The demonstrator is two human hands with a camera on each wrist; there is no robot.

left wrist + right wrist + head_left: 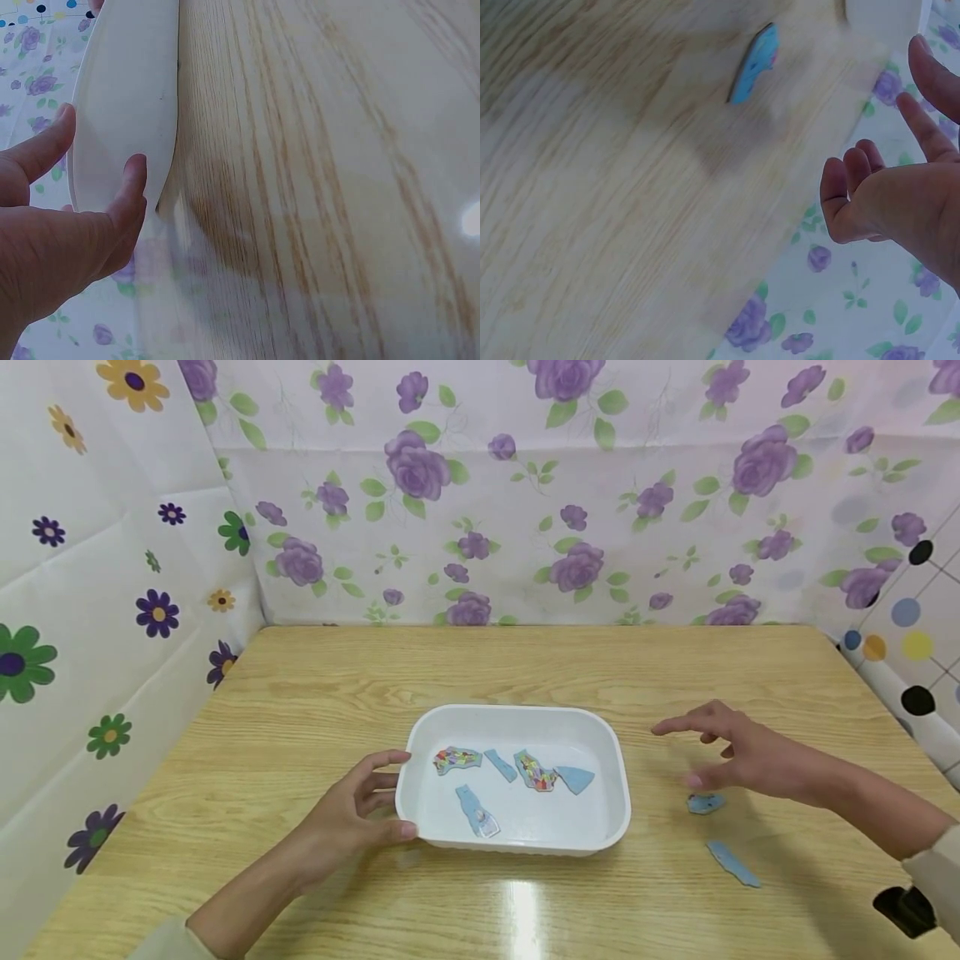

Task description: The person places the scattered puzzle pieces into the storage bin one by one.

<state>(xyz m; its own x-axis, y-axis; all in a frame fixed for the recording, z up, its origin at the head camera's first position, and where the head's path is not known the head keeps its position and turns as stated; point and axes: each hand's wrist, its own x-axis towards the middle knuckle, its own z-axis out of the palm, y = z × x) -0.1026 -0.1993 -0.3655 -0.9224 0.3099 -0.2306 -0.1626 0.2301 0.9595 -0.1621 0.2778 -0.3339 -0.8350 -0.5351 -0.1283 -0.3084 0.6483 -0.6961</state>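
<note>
A white rectangular plastic tray [517,843] stands on the table with several flat, irregular pieces in it. Some are plain light blue, like the wedge-shaped piece [576,779]; others carry a bright multicoloured print, like the patterned piece [535,772]. My left hand [352,814] touches the tray's left end with its index finger and thumb spread apart. In the air right of the tray is my right hand [723,747], holding nothing, index finger extended and the other fingers loosely bent. Below it on the table lie a small blue piece [705,804] and a longer blue strip [732,863].
The wood-grain table [360,677] backs onto a cloth with purple flowers [465,543]. Flowered sheeting [150,693] covers the left side, dotted sheeting [900,635] the right. A black object [905,910] is near the right forearm.
</note>
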